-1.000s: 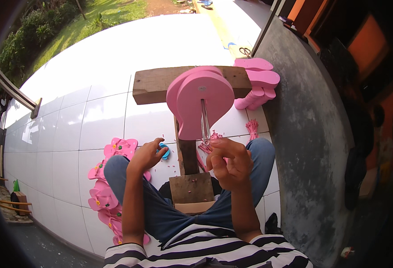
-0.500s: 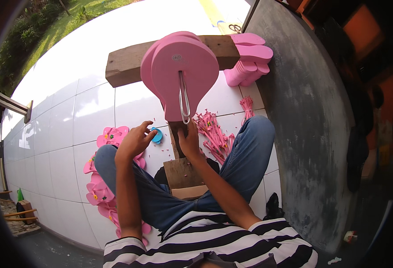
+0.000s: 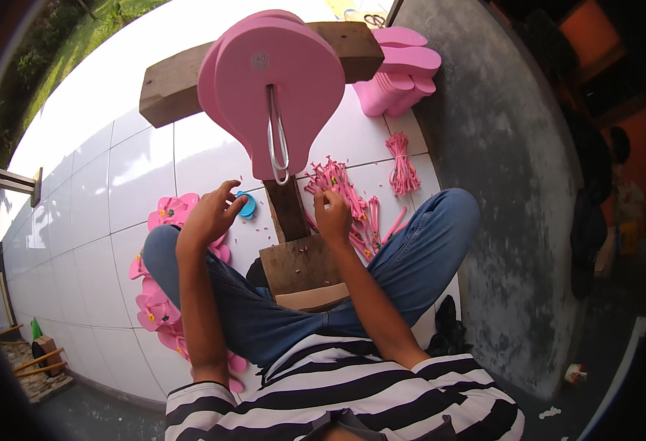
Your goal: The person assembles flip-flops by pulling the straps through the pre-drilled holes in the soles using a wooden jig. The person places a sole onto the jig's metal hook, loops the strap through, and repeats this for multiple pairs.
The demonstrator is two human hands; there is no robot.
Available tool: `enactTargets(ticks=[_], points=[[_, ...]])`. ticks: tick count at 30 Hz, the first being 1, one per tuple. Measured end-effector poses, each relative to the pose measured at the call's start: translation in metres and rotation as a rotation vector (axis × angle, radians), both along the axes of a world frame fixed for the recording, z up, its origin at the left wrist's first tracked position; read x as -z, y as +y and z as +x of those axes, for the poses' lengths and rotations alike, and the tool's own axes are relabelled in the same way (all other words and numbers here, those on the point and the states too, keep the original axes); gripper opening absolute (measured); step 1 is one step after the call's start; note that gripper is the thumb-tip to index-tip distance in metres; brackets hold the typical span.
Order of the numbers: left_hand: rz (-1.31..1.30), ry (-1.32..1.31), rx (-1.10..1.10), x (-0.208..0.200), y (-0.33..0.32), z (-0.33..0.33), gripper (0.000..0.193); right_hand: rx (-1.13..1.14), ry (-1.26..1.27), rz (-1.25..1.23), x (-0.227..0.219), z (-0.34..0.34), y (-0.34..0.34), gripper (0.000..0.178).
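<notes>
A pair of pink flip-flop soles (image 3: 293,66) is fixed flat against a wooden crossbeam (image 3: 170,90) in front of me, with a bent metal rod (image 3: 279,151) sticking out through a hole. My left hand (image 3: 213,213) hovers above my left knee, fingers apart and holding nothing, close to a round blue container (image 3: 247,206). Over a loose heap of pink sandal straps (image 3: 341,182), my right hand (image 3: 334,215) has its fingers pinched together; what lies between them is hidden. Finished pink flip-flops (image 3: 157,309) with flower ornaments lie beside my left leg.
Stacked pink soles (image 3: 396,81) stand by the grey wall (image 3: 499,184) at the far right. A tied strap bundle (image 3: 403,165) lies nearer. The wooden post (image 3: 286,209) rises from a board (image 3: 301,264) between my legs. Scissors (image 3: 374,20) lie at the back.
My right hand has moved from the post beneath the soles to the strap heap at its right. My left hand stays near the blue container. The view has shifted slightly.
</notes>
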State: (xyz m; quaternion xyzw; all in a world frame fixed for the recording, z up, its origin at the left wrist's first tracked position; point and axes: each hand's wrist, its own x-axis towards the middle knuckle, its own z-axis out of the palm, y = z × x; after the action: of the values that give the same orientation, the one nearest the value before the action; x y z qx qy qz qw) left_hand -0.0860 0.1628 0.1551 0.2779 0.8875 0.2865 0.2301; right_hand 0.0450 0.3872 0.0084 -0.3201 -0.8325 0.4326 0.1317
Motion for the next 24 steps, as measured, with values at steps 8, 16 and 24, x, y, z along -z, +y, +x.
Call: enactTargets(ticks=[8, 16, 24], points=[[0.008, -0.016, 0.011, -0.008, 0.008, 0.004, 0.048, -0.071, -0.409, 0.09, 0.086, 0.012, 0.037, 0.024], [-0.008, -0.034, 0.003, -0.003, 0.001, 0.002, 0.047, -0.324, -0.875, 0.248, 0.12, -0.018, 0.028, 0.025], [-0.092, -0.086, 0.063, 0.003, 0.01, 0.005, 0.04, -0.1, -0.527, 0.018, 0.065, -0.022, 0.086, 0.025]])
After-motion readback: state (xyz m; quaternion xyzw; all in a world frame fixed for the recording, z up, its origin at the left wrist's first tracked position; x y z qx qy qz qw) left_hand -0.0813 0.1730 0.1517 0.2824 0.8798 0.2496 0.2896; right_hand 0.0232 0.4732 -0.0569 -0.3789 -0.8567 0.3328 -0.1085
